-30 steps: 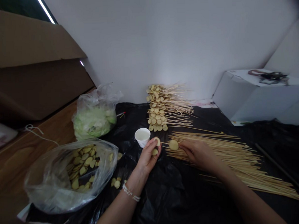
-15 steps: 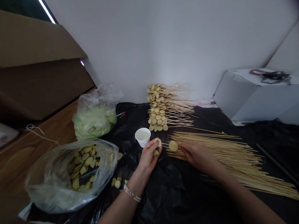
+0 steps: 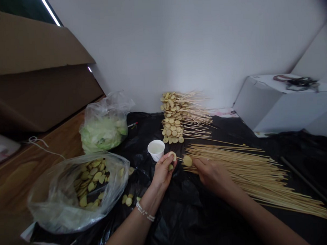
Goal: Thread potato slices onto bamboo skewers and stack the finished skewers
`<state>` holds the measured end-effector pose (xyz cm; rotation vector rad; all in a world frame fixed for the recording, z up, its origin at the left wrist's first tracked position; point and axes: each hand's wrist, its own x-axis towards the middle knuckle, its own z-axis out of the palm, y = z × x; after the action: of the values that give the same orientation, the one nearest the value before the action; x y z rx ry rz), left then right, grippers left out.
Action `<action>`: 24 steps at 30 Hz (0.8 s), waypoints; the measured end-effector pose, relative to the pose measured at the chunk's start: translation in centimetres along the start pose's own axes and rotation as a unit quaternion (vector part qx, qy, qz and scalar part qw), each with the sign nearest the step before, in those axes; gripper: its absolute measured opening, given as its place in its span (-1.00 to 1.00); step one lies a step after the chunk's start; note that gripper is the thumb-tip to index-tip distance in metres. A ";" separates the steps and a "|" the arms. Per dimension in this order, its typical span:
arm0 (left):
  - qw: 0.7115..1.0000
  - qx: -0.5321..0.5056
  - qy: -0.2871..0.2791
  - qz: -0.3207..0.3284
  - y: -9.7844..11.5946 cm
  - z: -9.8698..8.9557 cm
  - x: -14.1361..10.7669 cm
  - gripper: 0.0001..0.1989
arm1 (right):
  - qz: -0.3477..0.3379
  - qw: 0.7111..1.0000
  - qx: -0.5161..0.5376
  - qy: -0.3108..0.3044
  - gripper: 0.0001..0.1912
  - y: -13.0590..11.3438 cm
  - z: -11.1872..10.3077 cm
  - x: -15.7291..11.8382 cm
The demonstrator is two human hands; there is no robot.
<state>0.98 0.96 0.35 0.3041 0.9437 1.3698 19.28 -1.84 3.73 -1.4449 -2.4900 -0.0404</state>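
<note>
Inspection finds your right hand (image 3: 214, 177) in a closed pinch grip on a bamboo skewer (image 3: 197, 160), with a round potato slice (image 3: 187, 161) seated near its tip. The tip points left, just beside the upper of two potato slices (image 3: 172, 156) held by your left hand (image 3: 162, 174). That hand's grip is partly closed, with the slices pinched at the fingertips; you cannot tell from this view whether the tip touches the slice. A beaded bracelet (image 3: 144, 211) circles your left wrist.

A paper cup (image 3: 156, 150) of white liquid stands just beside your left hand on black plastic sheeting (image 3: 177, 218). Loose skewers (image 3: 248, 178) fan out under and beyond your right hand. Farther back lies a stack of loaded skewers (image 3: 174, 116). To your left, a clear plastic bag (image 3: 52, 208) holds more slices, with loose slices (image 3: 127, 200) beside it. Behind it sits a bag of pale green vegetable (image 3: 103, 133), at the edge of a wooden table (image 3: 33, 166).
</note>
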 end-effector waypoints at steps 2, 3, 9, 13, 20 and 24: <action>1.000 0.002 0.001 -0.003 -0.2 0.0 0.0 -0.74 | 0.018 1.000 0.020 -0.014 -0.77 -0.1 -0.1 0.0; 1.000 0.003 0.002 -0.005 -0.2 -0.1 0.0 -0.74 | 0.025 0.999 0.029 -0.021 -0.78 -0.1 -0.1 0.0; 1.000 0.013 0.002 -0.005 -0.5 -0.3 0.2 -0.72 | 0.030 0.999 0.000 -0.024 -0.74 -0.7 0.1 -0.2; 1.000 0.021 0.004 -0.008 -0.4 -0.3 0.2 -0.71 | 0.040 0.999 0.014 -0.030 -0.75 -0.8 0.2 -0.2; 0.999 0.031 -0.004 -0.008 -0.5 -0.2 0.0 -0.69 | 0.071 0.987 0.131 -0.054 -0.77 -0.3 0.6 0.0; 1.000 0.023 -0.005 0.003 -0.3 -0.1 0.0 -0.72 | 0.074 0.994 0.081 -0.026 -0.78 -0.4 1.2 0.1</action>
<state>1.13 0.89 0.04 0.3490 0.9676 1.3517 18.61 -1.81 2.59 -1.5744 -2.3564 0.2258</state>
